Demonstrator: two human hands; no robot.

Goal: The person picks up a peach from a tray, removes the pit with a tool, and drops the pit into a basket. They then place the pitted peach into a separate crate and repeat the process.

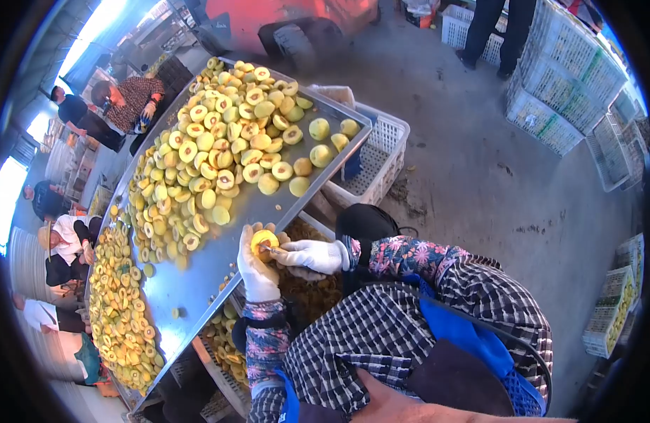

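My left hand [256, 276], in a white glove, is closed around a yellow peach half [263, 238] with its cut face turned up. In my right hand [312, 256], also gloved, is a small metal pitting tool [274, 249]; its tip touches the middle of the cut face, and my fingers hide its handle. Both hands are just off the near edge of a metal table [226, 290]. On it lies a large heap of halved yellow peaches [198, 151], many showing brown centres. Below my hands, partly hidden, is a container of darker fruit pieces [307, 289].
A white plastic crate [385, 151] stands against the table's right end. Stacked crates [561, 84] rise at the upper right, near a standing person's legs [501, 28]. Several people work beyond the table. A bare hand [381, 400] rests by my lap; its owner is out of view.
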